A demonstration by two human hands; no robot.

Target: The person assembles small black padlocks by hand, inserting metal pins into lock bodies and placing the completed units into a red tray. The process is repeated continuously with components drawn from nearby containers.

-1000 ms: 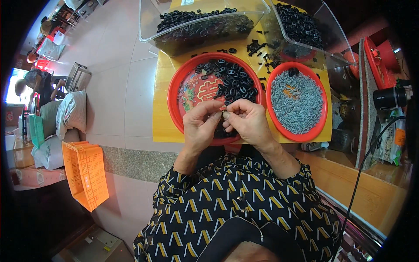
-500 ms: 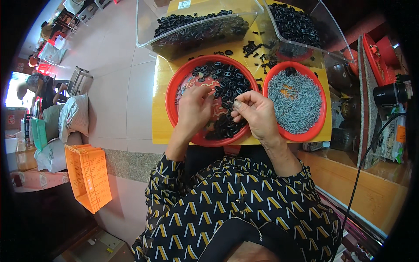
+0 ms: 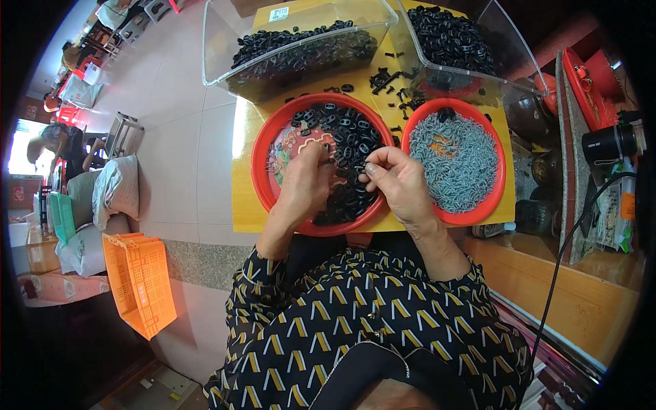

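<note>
- The left hand [image 3: 305,179] and right hand [image 3: 404,188] are working apart, no longer meeting; joint handling seems to be pausing.
- The left is curling over the red tray [image 3: 259,164]; I cannot tell its grip.
- The right is pressing thumb and finger together at 3 o'clock.
- Black oval parts [image 3: 350,139] are lying from 12 to 6 o'clock, long axes pointing variously.

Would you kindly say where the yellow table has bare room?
The yellow table has a bare strip left of the left red tray, below the left clear bin; scattered black pieces crowd up-left of the right red tray.
</note>
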